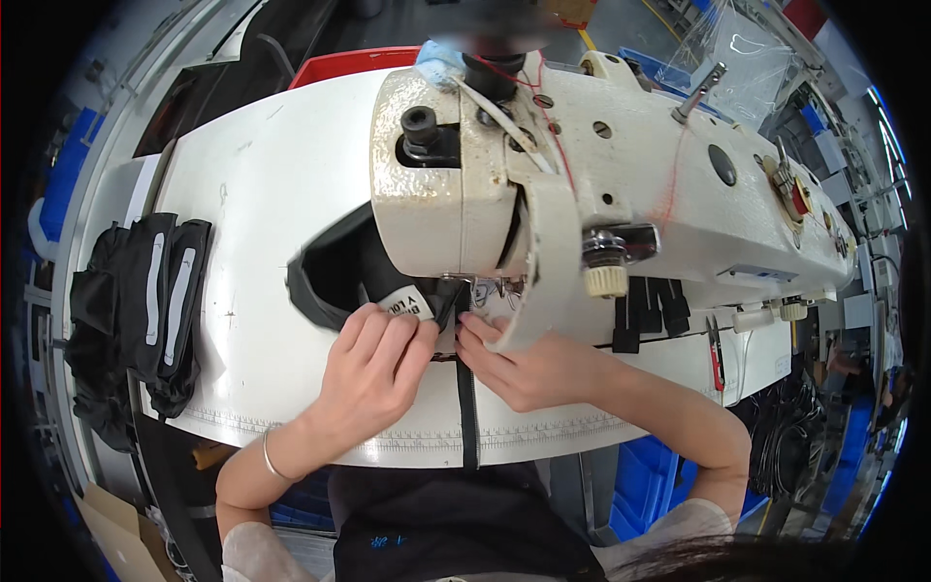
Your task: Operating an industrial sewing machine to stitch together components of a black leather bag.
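My left hand has its fingers curled on a black fabric piece with a white label, left of the presser foot. My right hand pinches at a narrow black strip, just in front of the presser foot, its fingertips partly behind the machine's front guard. The strip runs down over the table's front edge. The white sewing machine, threaded with red thread, covers part of the fabric piece.
A stack of black pieces with pale stripes lies on the white table at left. Black straps and red-handled snips lie at right. A red bin stands behind, blue bins below, a cardboard box at lower left.
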`<state>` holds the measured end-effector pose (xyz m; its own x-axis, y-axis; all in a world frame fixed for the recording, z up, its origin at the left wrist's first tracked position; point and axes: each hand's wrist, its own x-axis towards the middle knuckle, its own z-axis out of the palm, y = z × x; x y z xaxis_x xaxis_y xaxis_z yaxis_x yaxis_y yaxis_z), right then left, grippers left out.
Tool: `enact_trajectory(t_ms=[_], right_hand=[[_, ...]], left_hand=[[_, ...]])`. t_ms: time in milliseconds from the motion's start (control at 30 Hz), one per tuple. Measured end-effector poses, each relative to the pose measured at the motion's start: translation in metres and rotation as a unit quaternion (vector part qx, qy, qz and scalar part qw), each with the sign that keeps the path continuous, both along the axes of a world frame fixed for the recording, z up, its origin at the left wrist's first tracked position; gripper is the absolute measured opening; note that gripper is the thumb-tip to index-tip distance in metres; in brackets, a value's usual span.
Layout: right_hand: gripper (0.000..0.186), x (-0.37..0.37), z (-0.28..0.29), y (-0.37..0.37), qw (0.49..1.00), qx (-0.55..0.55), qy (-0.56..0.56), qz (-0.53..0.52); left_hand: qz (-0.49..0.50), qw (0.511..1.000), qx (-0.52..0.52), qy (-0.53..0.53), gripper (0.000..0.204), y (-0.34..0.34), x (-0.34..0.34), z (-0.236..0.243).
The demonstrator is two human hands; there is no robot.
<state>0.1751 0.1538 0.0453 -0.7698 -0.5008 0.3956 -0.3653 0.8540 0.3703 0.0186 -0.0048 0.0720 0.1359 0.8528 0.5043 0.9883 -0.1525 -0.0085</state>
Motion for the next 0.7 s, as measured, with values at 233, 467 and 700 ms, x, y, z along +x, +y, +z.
enact_trajectory(t_ms=[233, 467, 700], right_hand=[[0.022, -0.003, -0.027, -0.002, 0.972, -0.226, -0.009, -0.068], [0.019, 0.003, -0.029, -0.007, 0.973, -0.224, 0.025, -0.055], [0.024, 0.017, -0.024, -0.015, 0.986, -0.153, -0.042, -0.047]], left_hand=[[0.009, 0.957, -0.193, -0.218, 0.021, 0.021, -0.015, 0.01], [-0.024, 0.992, -0.109, -0.063, 0.032, 0.018, -0.006, 0.007], [-0.093, 0.974, -0.059, -0.197, 0.027, 0.015, -0.02, -0.007]])
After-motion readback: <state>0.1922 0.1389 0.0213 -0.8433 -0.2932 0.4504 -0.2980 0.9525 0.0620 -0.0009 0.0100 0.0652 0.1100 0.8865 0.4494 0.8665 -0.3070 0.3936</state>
